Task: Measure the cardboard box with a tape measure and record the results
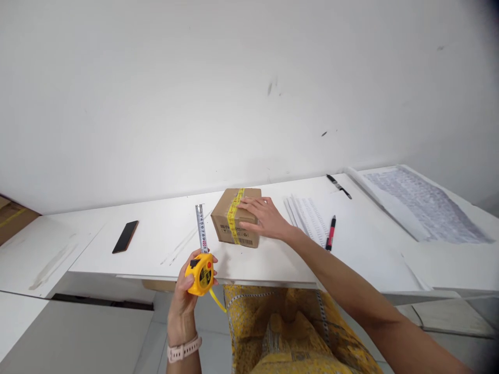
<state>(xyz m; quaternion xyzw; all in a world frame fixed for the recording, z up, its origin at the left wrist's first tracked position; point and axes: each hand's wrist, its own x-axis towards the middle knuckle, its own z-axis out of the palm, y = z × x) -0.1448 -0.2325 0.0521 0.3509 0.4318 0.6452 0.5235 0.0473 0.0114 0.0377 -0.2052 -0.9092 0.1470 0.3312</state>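
My left hand [187, 283] is wrapped round a yellow tape measure [202, 274] at the front edge of the table. Its metal blade [200, 228] sticks out a short way, pointing toward the wall, and a yellow strap hangs from the case. Just right of the blade, a small brown cardboard box [222, 215] with yellow printed tape sits on the table. My right hand [265, 217] rests on the box's top and right side, fingers spread and holding nothing. A printed label with a barcode shows on the box's near face.
A dark phone [125, 237] lies on the white table [148, 259] at left. On the right are printed sheets [307, 218], a red and black pen [331, 234], a black marker [339, 186] and a covered paper [424, 202]. The wall [234, 104] borders the table's back.
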